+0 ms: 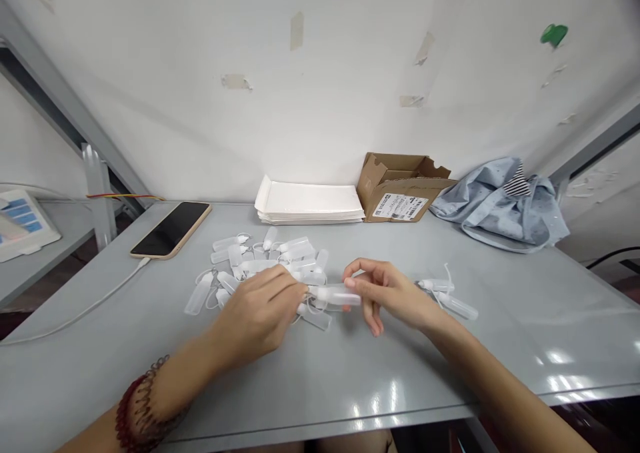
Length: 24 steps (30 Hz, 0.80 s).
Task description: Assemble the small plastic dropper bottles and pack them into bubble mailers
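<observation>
Between my two hands lies a small translucent plastic bottle [336, 296] with a white cap end and a thin white cord loop. My right hand [385, 292] grips its body end between thumb and fingers, the other fingers curled below. My left hand [263, 306] pinches at the cap end, where the cord and a small metal-looking bit show; its fingertips are partly hidden. Around and behind my left hand spreads a loose pile of similar bottles [200, 293] with cord loops. To the right of my right hand lie a couple more bottles [456, 305], joined near a small clasp.
A stack of white padded envelopes [315, 200] and an open cardboard box [397, 193] stand against the wall. Light blue cloth [500, 203] is bunched at the back right. On the left, a phone [171, 230] lies with a charging cable [100, 303] attached.
</observation>
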{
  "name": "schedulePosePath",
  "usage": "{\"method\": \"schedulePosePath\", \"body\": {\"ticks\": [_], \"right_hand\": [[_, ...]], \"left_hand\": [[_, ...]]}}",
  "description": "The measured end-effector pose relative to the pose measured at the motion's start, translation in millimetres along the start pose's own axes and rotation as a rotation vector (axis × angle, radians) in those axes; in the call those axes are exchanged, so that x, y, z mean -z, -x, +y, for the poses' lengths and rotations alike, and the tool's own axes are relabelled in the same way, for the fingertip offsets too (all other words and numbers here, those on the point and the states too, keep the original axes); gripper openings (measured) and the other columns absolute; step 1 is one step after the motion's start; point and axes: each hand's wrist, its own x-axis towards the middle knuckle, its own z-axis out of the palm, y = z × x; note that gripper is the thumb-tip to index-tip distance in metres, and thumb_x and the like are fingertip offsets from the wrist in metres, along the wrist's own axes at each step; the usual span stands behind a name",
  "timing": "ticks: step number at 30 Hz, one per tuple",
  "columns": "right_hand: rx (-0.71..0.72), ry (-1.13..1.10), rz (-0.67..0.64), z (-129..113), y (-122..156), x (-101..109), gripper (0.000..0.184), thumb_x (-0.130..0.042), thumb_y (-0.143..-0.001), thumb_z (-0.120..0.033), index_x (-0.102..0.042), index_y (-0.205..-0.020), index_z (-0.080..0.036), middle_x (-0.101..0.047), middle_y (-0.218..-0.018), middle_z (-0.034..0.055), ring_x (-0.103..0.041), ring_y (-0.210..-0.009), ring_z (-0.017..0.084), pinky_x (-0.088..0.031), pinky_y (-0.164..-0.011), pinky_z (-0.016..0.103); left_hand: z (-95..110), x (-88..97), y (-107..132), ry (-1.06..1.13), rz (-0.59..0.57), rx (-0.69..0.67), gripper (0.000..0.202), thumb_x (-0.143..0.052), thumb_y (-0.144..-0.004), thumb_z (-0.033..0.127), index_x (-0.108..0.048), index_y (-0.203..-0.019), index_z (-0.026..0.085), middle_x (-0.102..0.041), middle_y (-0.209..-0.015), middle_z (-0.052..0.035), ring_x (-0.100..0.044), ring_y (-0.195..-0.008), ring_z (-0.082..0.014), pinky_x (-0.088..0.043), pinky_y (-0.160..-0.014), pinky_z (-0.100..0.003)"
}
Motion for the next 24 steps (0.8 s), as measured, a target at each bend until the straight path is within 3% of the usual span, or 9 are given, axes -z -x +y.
{"method": "schedulePosePath", "body": {"ticks": [4,7,11,16,18,24], "right_hand": [[0.055,0.149,0.212,-11.0,11.3,29.3,0.03,-0.059,-0.082,-0.046,-0.052,-0.086,-0.018,-0.068,-0.069,0.003,-0.052,-0.035,0.007,-0.041,-0.039,0.021],[0.023,0.324,0.294,-18.3,25.8,56.9,0.031,-0.061,-0.079,-0.047,-0.055,-0.085,-0.017,-0.067,-0.071,0.0044,-0.054,-0.041,0.009,-0.041,-0.042,0.023],[-0.098,0.587,0.354,-15.7,43.6,93.6,0.03,-0.064,-0.075,-0.045,-0.059,-0.08,-0.017,-0.065,-0.072,0.0043,-0.056,-0.056,0.012,-0.043,-0.053,0.025],[-0.38,0.808,0.447,0.7,58.8,131.3,0.033,-0.068,-0.065,-0.048,-0.061,-0.075,-0.017,-0.063,-0.071,0.0058,-0.055,-0.061,0.016,-0.041,-0.053,0.027],[-0.47,0.895,0.441,5.5,63.5,140.1,0.034,-0.071,-0.06,-0.047,-0.063,-0.075,-0.017,-0.065,-0.077,0.0078,-0.057,-0.067,0.019,-0.042,-0.054,0.029],[-0.5,0.972,0.375,8.6,61.1,140.4,0.023,-0.068,-0.061,-0.036,-0.069,-0.078,-0.021,-0.066,-0.084,0.0061,-0.06,-0.072,0.022,-0.042,-0.06,0.03]], "left_hand": [[-22.8,12.9,3.6,-0.078,-0.038,0.123,0.017,-0.046,-0.088,0.01,-0.062,-0.092,0.016,-0.064,-0.079,-0.0057,-0.055,-0.076,-0.0185,-0.046,-0.07,-0.033],[-36.7,21.3,5.8,-0.128,-0.088,0.202,0.018,-0.045,-0.09,0.015,-0.062,-0.093,0.018,-0.065,-0.081,-0.0049,-0.054,-0.08,-0.0196,-0.047,-0.072,-0.034],[-43.7,24.4,6.8,-0.166,-0.173,0.284,0.023,-0.041,-0.092,0.022,-0.063,-0.093,0.018,-0.065,-0.082,-0.0054,-0.055,-0.087,-0.0225,-0.047,-0.073,-0.036],[-42.3,23.8,6.5,-0.215,-0.115,0.486,0.029,-0.04,-0.09,0.026,-0.056,-0.112,0.017,-0.064,-0.084,-0.006,-0.057,-0.081,-0.0225,-0.047,-0.06,-0.031],[-41.5,24.6,6.1,-0.216,-0.088,0.529,0.031,-0.041,-0.089,0.026,-0.054,-0.116,0.017,-0.063,-0.086,-0.0059,-0.058,-0.081,-0.0219,-0.046,-0.057,-0.028],[-38.3,23.9,4.0,-0.204,-0.072,0.549,0.03,-0.043,-0.088,0.025,-0.055,-0.115,0.018,-0.064,-0.087,-0.0053,-0.06,-0.081,-0.0207,-0.046,-0.054,-0.026]]}}
